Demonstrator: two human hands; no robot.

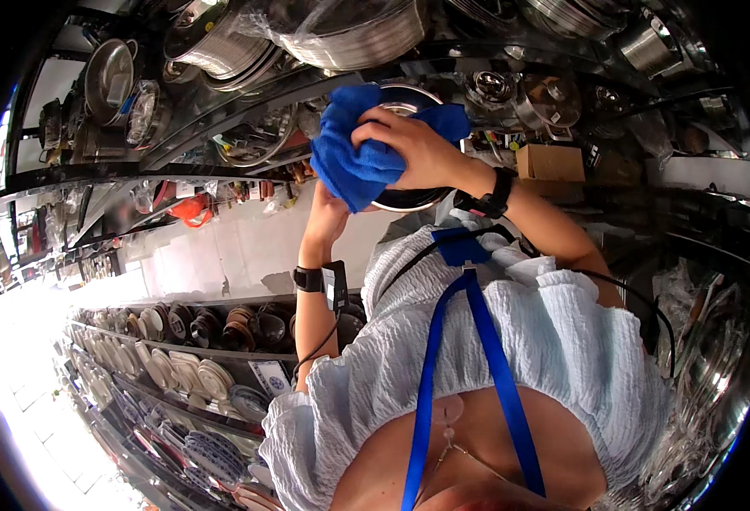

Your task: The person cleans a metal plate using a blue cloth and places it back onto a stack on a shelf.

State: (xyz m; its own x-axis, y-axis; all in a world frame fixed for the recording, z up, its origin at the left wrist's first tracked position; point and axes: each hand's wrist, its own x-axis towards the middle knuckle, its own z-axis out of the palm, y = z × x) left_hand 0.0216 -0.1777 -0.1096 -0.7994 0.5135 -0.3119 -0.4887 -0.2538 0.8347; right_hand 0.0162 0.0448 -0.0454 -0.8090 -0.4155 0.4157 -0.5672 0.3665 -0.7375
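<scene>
My right hand [407, 144] grips a bunched blue cloth [352, 153] and presses it over a round metal vessel [416, 199]. The vessel has a shiny silver rim and a dark surface inside, and the cloth covers much of it. A loose end of the cloth sticks out past the right hand, over the rim. Below the cloth, my left hand [330, 214] is at the vessel's lower left edge and appears to hold it. Most of the left fingers are hidden behind the cloth and vessel.
A metal shelf ahead bears stacked steel basins [356, 38], pots [547, 102] and a cardboard box [550, 163]. An orange-red plastic item [191, 209] hangs at left. Racks of plates [215, 380] and bowls stand at lower left. Plastic-wrapped wares [694, 383] lie at right.
</scene>
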